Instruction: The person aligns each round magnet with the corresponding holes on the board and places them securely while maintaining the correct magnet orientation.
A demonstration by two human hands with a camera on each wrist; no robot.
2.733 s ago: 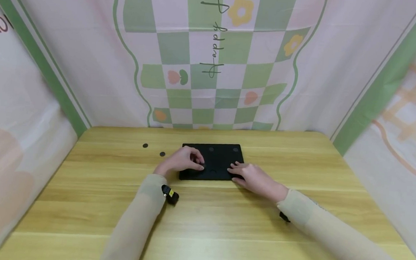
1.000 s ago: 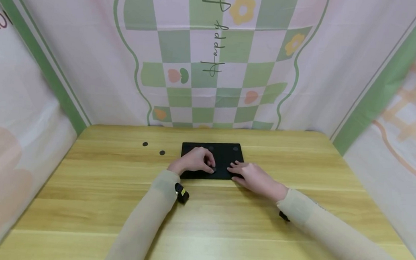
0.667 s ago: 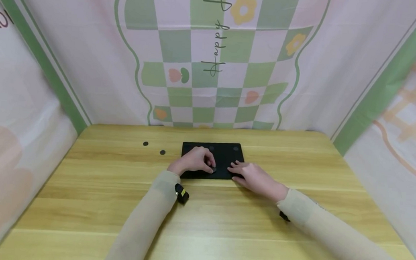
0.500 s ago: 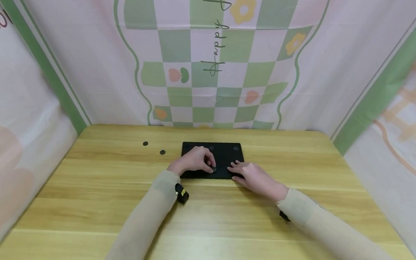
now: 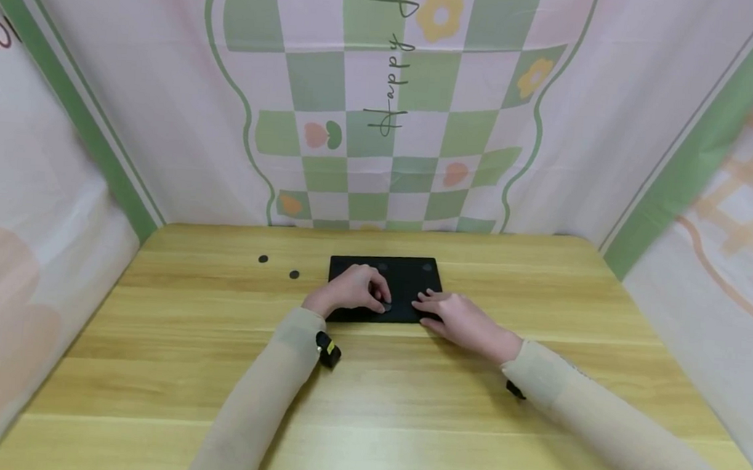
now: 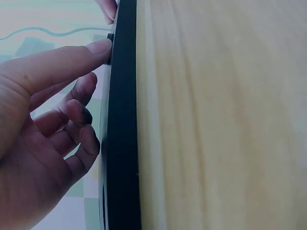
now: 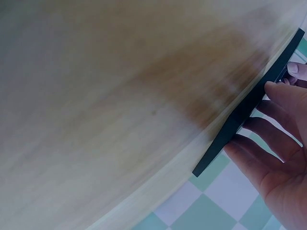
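Note:
A thin black rectangular board (image 5: 407, 288) lies flat towards the far side of the table. Over its left half, my left hand (image 5: 349, 288) has thumb and index finger pinched at a small dark disc (image 5: 387, 307) close to the near edge. The left wrist view shows the thumb tip against this low black piece (image 6: 110, 56), the other fingers curled loosely above the board. My right hand (image 5: 459, 319) rests on the board's right side, fingertips on top and thumb by the near edge. Two more dark discs, one at the far middle (image 5: 383, 267) and one at the far right corner (image 5: 427, 268), sit on the board.
Left of the board, two loose dark discs lie on the wooden table (image 5: 365, 402), one farther back (image 5: 263, 259) and one nearer the board (image 5: 294, 274). A patterned curtain (image 5: 416, 136) hangs right behind the table, with more cloth at both sides.
Since the oldest frame my left hand has shifted right along the board to the spot near the middle of the near edge. In the last second both hands have stayed in place.

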